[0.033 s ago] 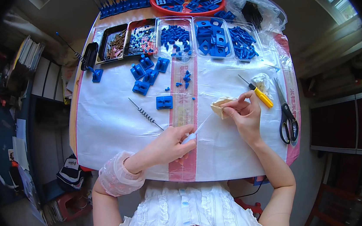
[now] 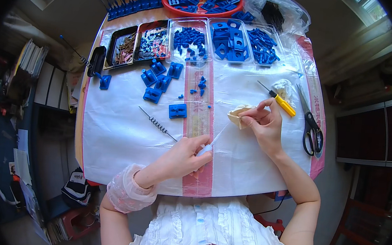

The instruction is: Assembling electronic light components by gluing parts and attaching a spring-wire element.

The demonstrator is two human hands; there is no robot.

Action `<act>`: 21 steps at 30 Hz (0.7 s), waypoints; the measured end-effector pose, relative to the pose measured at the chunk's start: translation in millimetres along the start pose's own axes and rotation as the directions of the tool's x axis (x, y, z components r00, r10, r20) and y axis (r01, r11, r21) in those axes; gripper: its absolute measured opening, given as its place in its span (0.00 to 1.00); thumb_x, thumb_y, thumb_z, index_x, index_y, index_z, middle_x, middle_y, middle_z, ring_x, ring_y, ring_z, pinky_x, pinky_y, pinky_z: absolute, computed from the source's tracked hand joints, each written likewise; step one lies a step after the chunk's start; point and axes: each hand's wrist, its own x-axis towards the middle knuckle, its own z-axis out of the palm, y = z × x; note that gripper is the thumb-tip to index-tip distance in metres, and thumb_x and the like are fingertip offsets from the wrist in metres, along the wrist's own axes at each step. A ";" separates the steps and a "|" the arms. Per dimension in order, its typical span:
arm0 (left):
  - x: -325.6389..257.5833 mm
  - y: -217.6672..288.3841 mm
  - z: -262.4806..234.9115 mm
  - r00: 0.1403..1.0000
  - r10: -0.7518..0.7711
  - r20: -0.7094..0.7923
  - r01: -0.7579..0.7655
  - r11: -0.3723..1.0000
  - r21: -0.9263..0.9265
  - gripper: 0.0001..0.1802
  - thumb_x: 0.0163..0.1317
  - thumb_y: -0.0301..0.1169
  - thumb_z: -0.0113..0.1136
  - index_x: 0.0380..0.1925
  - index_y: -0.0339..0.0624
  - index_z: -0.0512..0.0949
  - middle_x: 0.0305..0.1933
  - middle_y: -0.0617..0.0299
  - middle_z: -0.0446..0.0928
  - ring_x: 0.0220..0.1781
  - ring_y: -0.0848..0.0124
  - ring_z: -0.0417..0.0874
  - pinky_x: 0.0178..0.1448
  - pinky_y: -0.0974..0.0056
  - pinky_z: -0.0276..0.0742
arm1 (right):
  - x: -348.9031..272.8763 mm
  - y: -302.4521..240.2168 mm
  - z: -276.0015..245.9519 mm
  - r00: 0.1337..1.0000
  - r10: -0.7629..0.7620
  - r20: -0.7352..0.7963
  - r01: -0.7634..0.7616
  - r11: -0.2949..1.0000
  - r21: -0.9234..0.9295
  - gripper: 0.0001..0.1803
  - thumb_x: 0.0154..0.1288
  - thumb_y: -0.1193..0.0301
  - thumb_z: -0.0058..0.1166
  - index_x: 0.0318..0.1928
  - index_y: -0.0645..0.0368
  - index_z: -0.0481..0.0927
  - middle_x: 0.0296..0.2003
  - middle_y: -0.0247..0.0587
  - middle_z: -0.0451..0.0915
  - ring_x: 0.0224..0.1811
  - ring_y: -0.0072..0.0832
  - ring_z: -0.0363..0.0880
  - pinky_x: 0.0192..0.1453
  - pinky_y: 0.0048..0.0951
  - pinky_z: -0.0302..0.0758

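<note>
My left hand [image 2: 187, 155] is closed round a small whitish squeeze bottle [image 2: 205, 150] with a long thin nozzle pointing up and right. My right hand [image 2: 264, 125] pinches a crumpled cream piece of paper or tissue [image 2: 237, 114], just beyond the nozzle tip. A black coiled wire rod [image 2: 158, 124] lies left of the bottle, its lower end by my left hand. Farther up sits a blue plastic block [image 2: 177, 111], and behind it several similar blue blocks [image 2: 153, 94] are grouped. Small blue pegs [image 2: 202, 86] lie loose on the pink stripe.
Trays of screws [image 2: 126, 47], nuts [image 2: 153, 40] and blue parts [image 2: 231, 40] line the back, with a red basin [image 2: 201, 13] behind. A yellow-handled screwdriver [image 2: 284, 105] and black-handled scissors [image 2: 313, 134] lie at right. A rod standing in a blue base [image 2: 104, 81] is at left.
</note>
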 end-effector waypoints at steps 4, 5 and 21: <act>0.0 -0.4 0.3 1.000 0.014 -0.003 -0.014 1.000 0.014 0.17 0.69 0.34 0.53 0.49 0.32 0.76 0.20 0.57 0.80 0.21 0.71 0.83 0.28 0.65 0.79 | -0.3 -2.0 -0.2 0.999 0.027 0.029 -0.027 1.000 -0.005 0.23 0.64 0.86 0.62 0.46 0.57 0.60 0.40 0.49 0.87 0.44 0.28 0.88 0.50 0.24 0.83; 0.3 -1.1 0.0 1.000 0.012 0.000 -0.012 1.000 0.017 0.17 0.69 0.34 0.53 0.49 0.32 0.76 0.20 0.57 0.80 0.21 0.71 0.83 0.28 0.65 0.79 | -0.3 -2.3 -0.1 0.999 0.036 0.035 -0.036 0.999 -0.003 0.23 0.63 0.86 0.62 0.46 0.57 0.61 0.40 0.49 0.87 0.44 0.28 0.88 0.50 0.24 0.83; -0.4 0.1 0.5 1.000 0.018 0.002 -0.018 0.999 0.029 0.17 0.68 0.34 0.53 0.50 0.33 0.76 0.21 0.57 0.80 0.22 0.71 0.84 0.29 0.65 0.79 | -2.6 7.9 0.3 0.998 -0.057 0.031 0.060 0.994 -0.091 0.25 0.60 0.86 0.62 0.45 0.56 0.59 0.38 0.42 0.83 0.44 0.23 0.84 0.53 0.26 0.81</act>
